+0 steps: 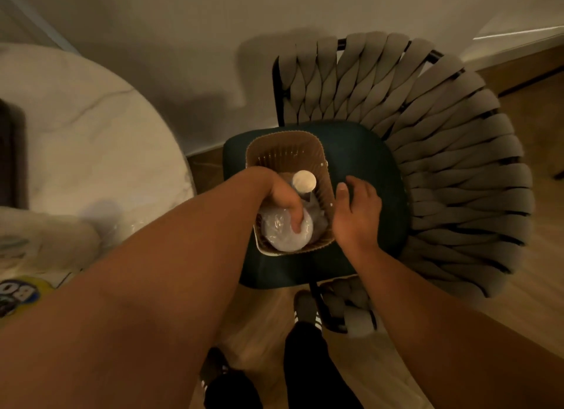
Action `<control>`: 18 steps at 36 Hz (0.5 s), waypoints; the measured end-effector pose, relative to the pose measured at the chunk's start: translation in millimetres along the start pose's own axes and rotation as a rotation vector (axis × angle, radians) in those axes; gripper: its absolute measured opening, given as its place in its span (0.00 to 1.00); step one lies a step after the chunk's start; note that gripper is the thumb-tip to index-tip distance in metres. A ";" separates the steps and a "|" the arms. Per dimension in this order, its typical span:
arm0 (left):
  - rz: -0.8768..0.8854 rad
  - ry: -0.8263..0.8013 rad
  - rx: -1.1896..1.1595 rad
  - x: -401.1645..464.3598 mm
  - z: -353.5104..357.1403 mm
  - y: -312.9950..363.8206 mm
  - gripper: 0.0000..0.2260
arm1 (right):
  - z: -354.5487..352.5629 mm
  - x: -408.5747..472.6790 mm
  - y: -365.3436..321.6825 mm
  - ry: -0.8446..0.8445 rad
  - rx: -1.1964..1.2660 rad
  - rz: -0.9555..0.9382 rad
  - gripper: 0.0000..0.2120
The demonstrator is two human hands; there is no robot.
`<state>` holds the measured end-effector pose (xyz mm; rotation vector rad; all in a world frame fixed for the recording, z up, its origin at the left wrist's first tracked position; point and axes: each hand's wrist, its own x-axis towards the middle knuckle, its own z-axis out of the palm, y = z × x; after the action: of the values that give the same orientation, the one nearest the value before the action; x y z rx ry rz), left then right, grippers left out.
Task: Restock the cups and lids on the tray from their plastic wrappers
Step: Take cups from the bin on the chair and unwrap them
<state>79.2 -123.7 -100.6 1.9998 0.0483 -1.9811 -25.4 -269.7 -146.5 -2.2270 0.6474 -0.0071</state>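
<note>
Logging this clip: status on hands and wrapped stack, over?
Left hand grips wrapped stack in bag. Right hand open beside bag. Nothing blocking.

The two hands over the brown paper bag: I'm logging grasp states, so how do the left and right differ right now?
The left hand reaches down inside the brown paper bag and grips a clear plastic-wrapped stack; the right hand stays outside, at the bag's right edge. The left's fingers curl round the wrapper; the right's are loosely spread, holding nothing. Both are bare, above the dark green chair seat.
</note>
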 end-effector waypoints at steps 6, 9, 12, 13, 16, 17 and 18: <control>0.138 -0.006 -0.104 -51.1 7.3 -6.0 0.43 | -18.4 -31.6 -42.9 -0.242 0.329 -0.079 0.17; 0.195 0.026 -0.187 -77.9 16.8 -14.8 0.43 | -19.7 -45.0 -63.1 -0.521 0.540 0.247 0.16; 0.245 0.053 -0.360 -107.6 32.7 -27.5 0.40 | -30.3 -59.6 -77.9 -0.597 0.758 0.473 0.13; 0.270 0.065 -0.413 -118.8 39.8 -31.5 0.37 | -32.0 -65.1 -77.9 -0.606 0.799 0.497 0.13; 0.352 0.130 -0.597 -144.6 63.3 -47.0 0.28 | -40.6 -85.9 -80.4 -0.612 0.907 0.530 0.16; 0.376 0.150 -0.663 -151.9 71.7 -52.0 0.27 | -41.3 -90.5 -79.1 -0.615 0.950 0.548 0.17; 0.398 0.162 -0.726 -157.5 79.7 -57.1 0.26 | -44.6 -96.5 -79.0 -0.601 0.975 0.566 0.17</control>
<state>-17.7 -57.9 43.3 1.5294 0.3284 -1.2926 -83.2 -213.9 -41.1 -0.9851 0.6977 0.5024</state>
